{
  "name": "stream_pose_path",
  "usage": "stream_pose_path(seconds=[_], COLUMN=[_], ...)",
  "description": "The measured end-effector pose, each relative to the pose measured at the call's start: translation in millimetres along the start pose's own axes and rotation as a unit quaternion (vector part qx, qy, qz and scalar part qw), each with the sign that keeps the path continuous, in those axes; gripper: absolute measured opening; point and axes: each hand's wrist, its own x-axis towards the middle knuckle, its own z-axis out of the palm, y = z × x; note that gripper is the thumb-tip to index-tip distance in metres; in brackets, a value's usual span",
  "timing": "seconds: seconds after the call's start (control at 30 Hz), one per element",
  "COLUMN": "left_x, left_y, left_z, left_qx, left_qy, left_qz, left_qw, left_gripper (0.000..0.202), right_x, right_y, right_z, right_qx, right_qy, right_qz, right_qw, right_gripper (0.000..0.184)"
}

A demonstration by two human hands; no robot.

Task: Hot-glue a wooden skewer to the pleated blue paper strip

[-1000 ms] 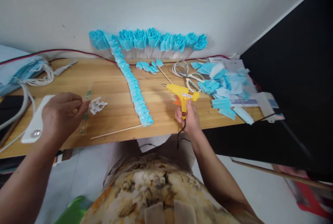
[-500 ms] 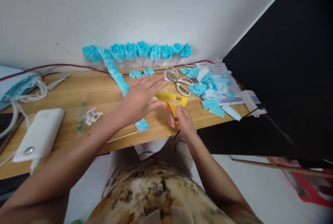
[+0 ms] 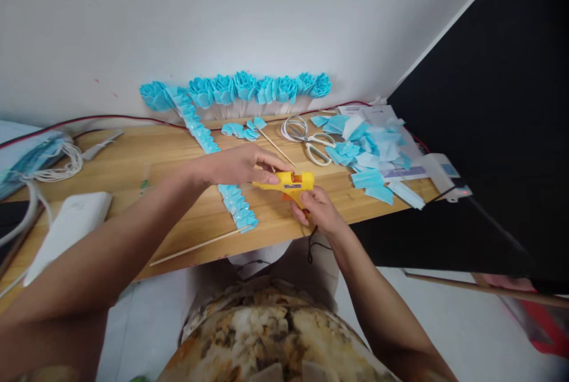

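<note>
My right hand [image 3: 322, 210] is wrapped around the handle of a yellow hot glue gun [image 3: 306, 182] above the table's front edge. From the left, my left hand [image 3: 240, 166] closes on the gun's front part, thumb and fingers against the yellow body. Beneath that hand runs a long strip of pleated light-blue paper or fabric [image 3: 233, 197], partly hidden by it. A thin wooden stick [image 3: 195, 246] touches the strip's near end. Another stick [image 3: 276, 146] lies just beyond the gun.
Several blue handmade flowers [image 3: 244, 86] lean along the wall. White-handled scissors [image 3: 317, 154] and a pile of blue scraps [image 3: 371, 142] lie at the right, near a white power strip [image 3: 440, 175]. A white power bank [image 3: 73, 231] sits at the left beside coiled cable [image 3: 66, 160].
My left hand has gone from stretched out over the strip to gripping the glue gun's front. The gun has tipped and shifted slightly down; the stick beyond it and more of the strip now show.
</note>
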Motion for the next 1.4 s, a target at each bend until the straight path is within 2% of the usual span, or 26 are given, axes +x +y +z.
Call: stream_pose_path(seconds=[0.1, 0.17, 0.33, 0.47, 0.53, 0.63, 0.73, 0.9, 1.07, 1.2, 1.4], left_x=[-3.3, -3.1, 7.3, 22.2, 28.0, 32.0, 31.7, 29.7, 28.0, 28.7, 35.0], left_y=[-3.6, -9.2, -19.1, -16.1, -14.6, -15.3, -18.6, -22.9, -22.4, -28.2, -37.9], left_z=[-4.8, -3.4, 8.2, 14.6, 14.0, 8.4, -0.1, -14.1, -20.1, -14.3, -4.4], left_qx=[-0.053, -0.086, -0.083, -0.04, -0.006, 0.024, 0.008, -0.041, -0.092, -0.118, -0.082], left_qy=[-0.044, -0.043, 0.009, 0.06, 0.068, 0.028, -0.011, -0.074, -0.107, -0.084, -0.042], left_qz=[-0.036, -0.058, -0.062, -0.041, -0.032, -0.009, 0.004, -0.014, -0.038, -0.053, -0.039], left_qw=[0.997, 0.994, 0.995, 0.997, 0.997, 0.999, 1.0, 0.996, 0.989, 0.988, 0.995], left_gripper=[0.039, 0.041, 0.04, 0.041, 0.038, 0.03, 0.032, 0.037, 0.04, 0.039, 0.032], right_x=[0.7, 2.3, 7.8, 10.7, 11.0, 10.1, 8.6, 6.2, 5.3, 6.0, 7.7], right_y=[1.1, 0.9, 0.7, 3.8, 7.1, 12.5, 15.2, 14.6, 14.8, 16.5, 17.9], right_z=[1.0, 1.5, 0.7, -0.3, -0.7, -1.3, -2.0, -2.8, -2.1, -2.4, -1.8], right_qx=[0.017, 0.013, -0.056, -0.096, -0.098, -0.076, -0.03, -0.002, 0.004, -0.001, -0.032], right_qy=[-0.023, -0.028, -0.017, 0.009, 0.035, 0.06, 0.069, 0.053, 0.051, 0.044, 0.068], right_qz=[0.012, 0.019, 0.026, 0.025, 0.023, 0.027, 0.026, 0.022, 0.021, 0.02, 0.024], right_qw=[1.0, 0.999, 0.998, 0.995, 0.994, 0.995, 0.997, 0.998, 0.998, 0.999, 0.997], right_gripper=[0.062, 0.062, 0.066, 0.071, 0.07, 0.067, 0.065, 0.062, 0.06, 0.063, 0.067])
